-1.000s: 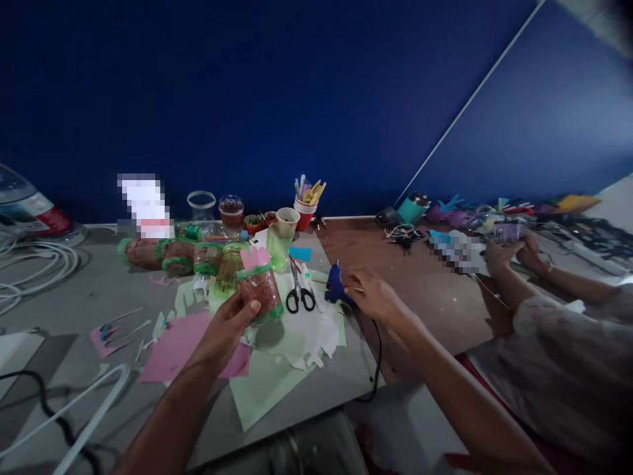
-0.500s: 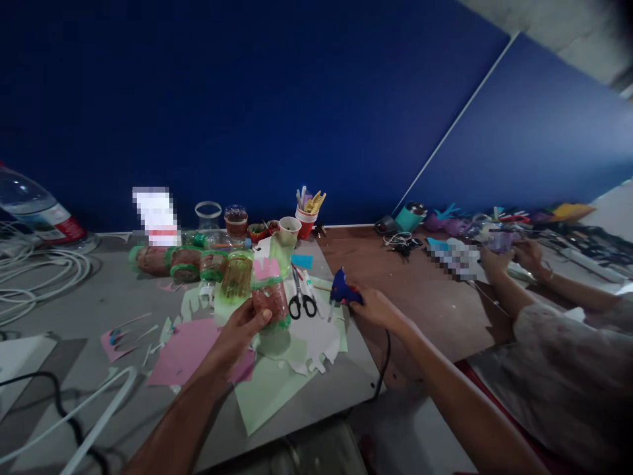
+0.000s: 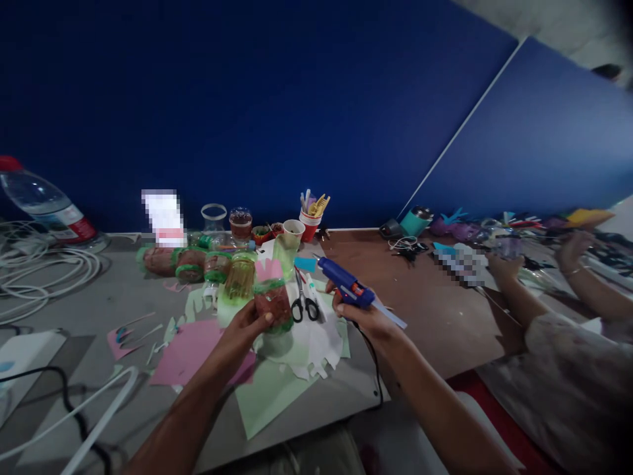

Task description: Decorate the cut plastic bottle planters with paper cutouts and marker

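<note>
My left hand [image 3: 252,320] is wrapped round a plastic bottle piece [image 3: 273,307] with a reddish-brown middle, green bands and a pink paper cutout [image 3: 268,269] at its top. My right hand [image 3: 359,313] grips a blue glue gun [image 3: 346,280] by its handle. The nozzle points up and left, and a pale glue stick [image 3: 390,315] sticks out of the rear. Between the two hands lie black-handled scissors [image 3: 305,307] on white cut paper [image 3: 326,340], with a white pen [image 3: 315,293] beside them.
Several brown-and-green bottle pieces [image 3: 190,264] stand behind my left hand. Pink paper [image 3: 190,353] and light green paper [image 3: 270,402] lie in front. A cup of tools [image 3: 310,225] is at the back. White cables [image 3: 59,264] coil at left. Another person's hands [image 3: 507,267] work at right.
My right hand has raised and turned the glue gun; its nozzle now points up and left instead of down. The left hand still holds the bottle piece. The other person's hands have moved apart.
</note>
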`<state>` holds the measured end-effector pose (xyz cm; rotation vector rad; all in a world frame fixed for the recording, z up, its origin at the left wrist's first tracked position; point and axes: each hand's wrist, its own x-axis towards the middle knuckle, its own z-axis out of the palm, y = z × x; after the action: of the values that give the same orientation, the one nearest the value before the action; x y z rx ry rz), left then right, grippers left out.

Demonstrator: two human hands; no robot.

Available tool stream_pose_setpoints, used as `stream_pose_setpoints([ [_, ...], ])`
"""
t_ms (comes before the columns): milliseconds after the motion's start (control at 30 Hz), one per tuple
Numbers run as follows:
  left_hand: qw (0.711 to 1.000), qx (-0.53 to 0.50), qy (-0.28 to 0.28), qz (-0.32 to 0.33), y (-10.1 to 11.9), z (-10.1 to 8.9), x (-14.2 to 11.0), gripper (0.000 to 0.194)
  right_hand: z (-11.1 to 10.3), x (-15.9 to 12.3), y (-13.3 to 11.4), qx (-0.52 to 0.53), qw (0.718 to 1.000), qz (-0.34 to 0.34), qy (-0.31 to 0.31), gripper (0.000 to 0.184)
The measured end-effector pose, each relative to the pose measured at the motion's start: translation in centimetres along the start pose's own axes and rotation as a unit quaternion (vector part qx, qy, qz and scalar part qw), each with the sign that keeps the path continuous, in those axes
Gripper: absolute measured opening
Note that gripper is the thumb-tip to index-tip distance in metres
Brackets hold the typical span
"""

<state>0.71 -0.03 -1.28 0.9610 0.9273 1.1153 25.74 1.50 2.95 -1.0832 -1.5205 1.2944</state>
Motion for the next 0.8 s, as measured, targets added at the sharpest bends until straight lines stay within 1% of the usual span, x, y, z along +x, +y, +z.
stream_pose_setpoints([
  [67, 1.0, -0.005, 0.006, 0.002, -0.1, -0.1, 0.1, 0.038, 0.9, 0.9, 0.4, 0.036, 0.999, 0.016, -0.028, 0.031],
  [167, 0.999, -0.019, 0.025, -0.01, -0.1, -0.1, 0.2, 0.04, 1.6, 2.0, 1.4, 0.084, 0.994, 0.03, -0.057, 0.031],
  [233, 0.999, -0.025, 0.037, -0.023, 0.0, -0.1, 0.1, 0.04, 1.8, 2.6, 2.1, 0.093, 0.994, 0.009, -0.06, 0.03],
  [333, 0.997, -0.019, 0.059, -0.046, 0.4, 0.0, 0.0, 0.04, 1.6, 3.3, 2.9, 0.088, 0.993, -0.044, -0.063, 0.03],
  [433, 0.995, -0.005, 0.082, -0.06, 0.7, 0.0, -0.1, 0.041, 1.1, 3.3, 3.5, 0.075, 0.992, -0.057, -0.09, 0.032],
  [533, 0.994, 0.011, 0.089, -0.07, 0.6, -0.1, 0.1, 0.044, 0.8, 2.8, 3.8, 0.041, 0.993, -0.023, -0.104, 0.034],
  [667, 0.993, 0.032, 0.094, -0.065, 0.2, -0.2, 0.5, 0.052, 1.1, 2.2, 3.9, -0.013, 0.993, 0.064, -0.094, 0.036],
  [800, 0.993, 0.048, 0.095, -0.058, 0.0, -0.3, 0.8, 0.054, 1.3, 2.0, 4.1, -0.049, 0.99, 0.109, -0.08, 0.036],
])
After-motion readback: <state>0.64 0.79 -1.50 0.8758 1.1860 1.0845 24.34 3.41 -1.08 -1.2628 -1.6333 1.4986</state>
